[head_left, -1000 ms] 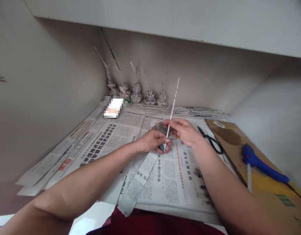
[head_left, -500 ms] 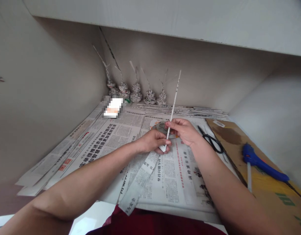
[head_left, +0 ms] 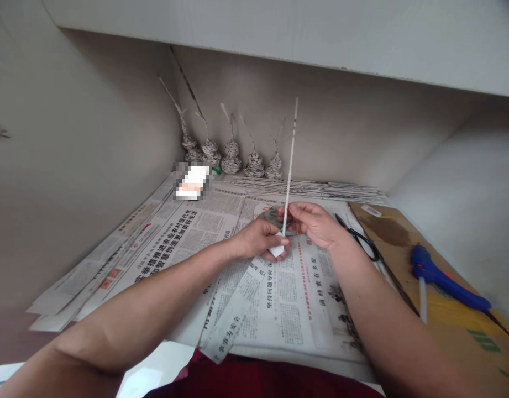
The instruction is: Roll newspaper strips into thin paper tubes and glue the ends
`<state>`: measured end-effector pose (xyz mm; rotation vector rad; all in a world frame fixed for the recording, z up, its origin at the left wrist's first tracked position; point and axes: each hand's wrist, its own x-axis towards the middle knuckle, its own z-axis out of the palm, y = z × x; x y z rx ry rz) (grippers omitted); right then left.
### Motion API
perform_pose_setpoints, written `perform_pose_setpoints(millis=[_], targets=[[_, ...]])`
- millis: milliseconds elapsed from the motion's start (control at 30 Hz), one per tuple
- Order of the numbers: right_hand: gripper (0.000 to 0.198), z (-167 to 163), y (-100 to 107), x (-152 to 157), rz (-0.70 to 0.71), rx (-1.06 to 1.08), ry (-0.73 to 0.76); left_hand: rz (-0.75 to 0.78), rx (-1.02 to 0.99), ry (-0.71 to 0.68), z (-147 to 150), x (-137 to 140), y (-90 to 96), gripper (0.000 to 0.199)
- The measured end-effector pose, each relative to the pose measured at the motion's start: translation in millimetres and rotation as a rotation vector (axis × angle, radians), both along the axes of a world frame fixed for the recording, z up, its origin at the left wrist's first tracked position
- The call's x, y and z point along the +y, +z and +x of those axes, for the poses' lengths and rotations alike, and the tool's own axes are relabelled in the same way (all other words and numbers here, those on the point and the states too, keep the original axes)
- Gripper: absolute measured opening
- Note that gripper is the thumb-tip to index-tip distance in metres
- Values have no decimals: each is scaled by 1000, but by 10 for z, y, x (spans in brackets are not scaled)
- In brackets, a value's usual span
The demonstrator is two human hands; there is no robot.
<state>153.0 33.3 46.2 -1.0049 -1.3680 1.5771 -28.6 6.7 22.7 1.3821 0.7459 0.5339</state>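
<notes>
My left hand (head_left: 262, 239) is closed over the upper end of a newspaper strip (head_left: 233, 318), its thumb pressed on the folded white part at the base of a thin rolled paper stick. The strip's other end hangs down towards my lap. The paper stick (head_left: 291, 155) rises nearly upright from between my hands. My right hand (head_left: 314, 222) has its fingertips closed around the stick's lower part, just above my left thumb. A greyish round thing (head_left: 273, 215) lies behind the hands, partly covered by them.
Several woven paper gourd shapes (head_left: 231, 157) stand along the back wall, before a row of paper sticks (head_left: 320, 189). Black-handled scissors (head_left: 364, 243) lie right, beside cardboard (head_left: 387, 229) bearing a blue glue gun (head_left: 445, 282). Newspaper (head_left: 171, 260) covers the table; a shelf (head_left: 279, 33) overhangs.
The paper stick has turned more upright and its tip has moved up and left. My right hand has shifted slightly to the right. My left hand stays nearly in place.
</notes>
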Motion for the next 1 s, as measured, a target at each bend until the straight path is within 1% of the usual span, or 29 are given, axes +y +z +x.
perform_pose_setpoints(millis=[67,167,233,267,367,433,533,567,600,733,767,867,900,933,1000], targets=[[26,2,-4,-3,-11,-11,38,5,3,-11,-8,8,-3,41],[19,-18,-24,4,8,15,-34,14,4,-24,-14,17,-4,41],[19,-34,-31,9,25,29,-78,23,-2,-22,-15,19,-2,42],[19,-38,-31,8,28,29,-77,24,-3,-21,-15,18,-1,42],[23,-42,-20,-3,-4,-7,18,20,-5,-11,-11,12,5,43],[23,-46,-18,-10,-21,-17,31,11,-1,0,-6,3,13,44],[21,-59,-23,-11,-13,18,-75,-4,10,15,-2,-7,26,43],[21,-61,-23,-12,-11,28,-91,-6,7,13,-4,-7,27,42],[21,-61,-20,-13,-10,32,-81,-4,1,6,-8,-5,27,42],[26,-52,-6,-19,-9,5,37,8,-12,-19,-24,8,15,42],[25,-53,-6,-18,-10,0,26,11,-11,-18,-23,8,13,42],[22,-63,-11,-14,5,28,-97,24,-12,-10,-13,-1,22,41],[22,-65,-12,-13,16,41,-117,24,-12,-10,-10,-5,28,41],[22,-63,-13,-13,23,45,-105,23,-13,-13,-8,-9,34,41],[24,-55,-16,-13,15,24,-9,19,-16,-20,-8,-14,45,41]])
